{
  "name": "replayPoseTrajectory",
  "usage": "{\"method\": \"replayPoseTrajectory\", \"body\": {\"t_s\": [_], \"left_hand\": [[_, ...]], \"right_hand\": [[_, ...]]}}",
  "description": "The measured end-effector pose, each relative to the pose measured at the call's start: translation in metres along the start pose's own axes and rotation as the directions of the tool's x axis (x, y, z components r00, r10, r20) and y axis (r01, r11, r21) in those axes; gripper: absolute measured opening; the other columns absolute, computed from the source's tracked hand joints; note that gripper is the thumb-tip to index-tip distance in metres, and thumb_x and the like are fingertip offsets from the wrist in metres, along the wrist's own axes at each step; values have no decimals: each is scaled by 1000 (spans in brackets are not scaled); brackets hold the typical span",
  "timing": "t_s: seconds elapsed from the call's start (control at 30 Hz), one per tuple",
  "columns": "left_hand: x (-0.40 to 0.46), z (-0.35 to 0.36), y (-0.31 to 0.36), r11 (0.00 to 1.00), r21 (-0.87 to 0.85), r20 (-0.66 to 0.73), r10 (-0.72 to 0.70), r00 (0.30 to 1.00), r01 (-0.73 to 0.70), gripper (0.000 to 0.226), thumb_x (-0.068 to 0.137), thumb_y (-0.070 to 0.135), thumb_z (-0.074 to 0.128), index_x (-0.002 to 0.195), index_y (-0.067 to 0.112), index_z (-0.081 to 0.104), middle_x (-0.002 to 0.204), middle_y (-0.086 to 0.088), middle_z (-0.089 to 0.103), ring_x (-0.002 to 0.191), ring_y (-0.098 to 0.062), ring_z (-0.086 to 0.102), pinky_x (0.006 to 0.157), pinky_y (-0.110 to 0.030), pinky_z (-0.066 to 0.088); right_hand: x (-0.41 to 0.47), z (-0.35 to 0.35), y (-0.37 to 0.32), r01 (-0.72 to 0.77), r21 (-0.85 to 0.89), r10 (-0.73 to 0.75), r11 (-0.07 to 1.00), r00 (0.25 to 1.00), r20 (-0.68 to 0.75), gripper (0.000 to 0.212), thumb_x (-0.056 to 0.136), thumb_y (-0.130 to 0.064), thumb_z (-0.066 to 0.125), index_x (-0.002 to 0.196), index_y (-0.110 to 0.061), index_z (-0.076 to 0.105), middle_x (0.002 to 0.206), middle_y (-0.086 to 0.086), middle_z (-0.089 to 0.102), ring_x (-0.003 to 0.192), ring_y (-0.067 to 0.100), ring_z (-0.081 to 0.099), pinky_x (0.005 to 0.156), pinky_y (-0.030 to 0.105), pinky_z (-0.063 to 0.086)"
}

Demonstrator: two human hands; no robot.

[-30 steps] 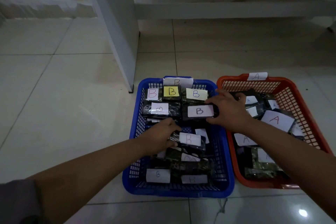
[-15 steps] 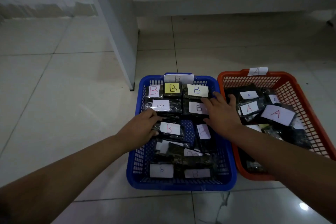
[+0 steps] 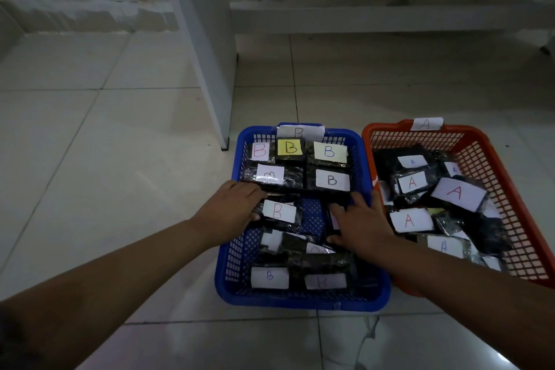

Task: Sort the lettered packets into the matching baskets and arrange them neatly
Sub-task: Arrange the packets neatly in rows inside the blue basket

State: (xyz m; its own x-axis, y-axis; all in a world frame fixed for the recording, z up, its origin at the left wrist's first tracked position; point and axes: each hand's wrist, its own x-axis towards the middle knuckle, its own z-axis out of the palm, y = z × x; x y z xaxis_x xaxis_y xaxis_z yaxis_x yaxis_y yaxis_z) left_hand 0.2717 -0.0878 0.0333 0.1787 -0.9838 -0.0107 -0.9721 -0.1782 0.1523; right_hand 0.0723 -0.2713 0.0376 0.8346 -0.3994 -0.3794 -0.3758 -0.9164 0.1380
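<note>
A blue basket (image 3: 231, 273) tagged B holds several dark packets with B labels, the back two rows laid in order. Right of it, an orange basket (image 3: 414, 139) tagged A holds several A packets in a loose pile. My left hand (image 3: 231, 209) grips the left end of a packet with a red B label (image 3: 279, 212) in the middle of the blue basket. Spread flat, my right hand (image 3: 359, 224) rests on a packet (image 3: 334, 221) at the basket's right side, and hides most of its label.
Both baskets sit side by side on a pale tiled floor. A white panel leg (image 3: 210, 69) stands just behind the blue basket's left corner. A low ledge (image 3: 375, 18) runs along the stained back wall.
My right hand has left the B packet in the second row and come nearer, onto a middle packet. My left hand has slid left and back with the red B packet.
</note>
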Motion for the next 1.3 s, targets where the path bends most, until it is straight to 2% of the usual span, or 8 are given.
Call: {"method": "replayPoseTrajectory", "body": {"t_s": [0.23,0.43,0.53,0.67,0.83,0.97,1.13,1.3], "left_hand": [[-5,-3,-3,993,-97,-33,-70,997,67,45,86,25,63,129,20,50,123,2,57,110,-15,53,98,-28,31],[-7,-2,-7,998,-60,53,-9,999,13,45,87,34,61,129,22,50,123,6,56,111,-12,52,99,-23,18],[-6,-3,-7,998,-61,108,0,994,7,45,88,40,59,129,24,49,123,8,54,112,-9,50,99,-22,11],[-9,1,-5,997,-73,95,10,995,-3,44,86,39,61,126,21,52,117,5,58,109,-13,54,102,-24,11],[-5,3,5,996,-91,52,5,999,0,44,86,36,62,126,17,54,116,2,60,106,-15,56,102,-23,19],[4,7,25,980,-195,39,-42,998,49,42,89,33,59,128,18,51,119,2,58,108,-14,52,97,-21,24],[33,20,57,917,-351,103,-161,982,187,47,90,33,59,132,16,47,124,-2,53,110,-16,50,88,-23,39],[61,30,71,875,-428,126,-191,973,227,53,86,34,64,133,16,48,128,-2,53,115,-17,50,94,-26,42]], "right_hand": [[1,-1,1,41,-46,-40,998,999,18,74,85,-59,44,146,-29,16,128,12,54,135,32,17,109,59,-3],[0,-14,-1,-84,245,69,966,995,67,83,75,-46,65,140,-23,20,118,5,57,130,28,24,109,57,-2],[-4,-13,-1,-69,170,55,983,995,88,70,79,-51,59,135,-19,31,123,4,54,132,29,23,108,61,-5],[-5,-7,-4,-50,128,40,990,996,81,74,82,-58,52,139,-20,24,137,7,47,139,28,14,105,62,-17],[-4,-23,4,-77,339,59,938,996,63,64,77,-48,62,131,-29,34,122,1,51,130,23,27,109,55,4],[-9,-49,39,-209,516,213,831,976,52,47,75,-39,66,119,-34,48,118,-5,54,119,22,43,105,49,21],[-14,-66,75,-263,851,227,454,958,175,34,72,-24,75,101,-25,58,103,1,61,96,20,58,89,39,47],[-13,-65,76,-207,948,201,242,966,159,32,71,-20,78,98,-24,61,102,3,63,96,18,61,89,37,48]]}}
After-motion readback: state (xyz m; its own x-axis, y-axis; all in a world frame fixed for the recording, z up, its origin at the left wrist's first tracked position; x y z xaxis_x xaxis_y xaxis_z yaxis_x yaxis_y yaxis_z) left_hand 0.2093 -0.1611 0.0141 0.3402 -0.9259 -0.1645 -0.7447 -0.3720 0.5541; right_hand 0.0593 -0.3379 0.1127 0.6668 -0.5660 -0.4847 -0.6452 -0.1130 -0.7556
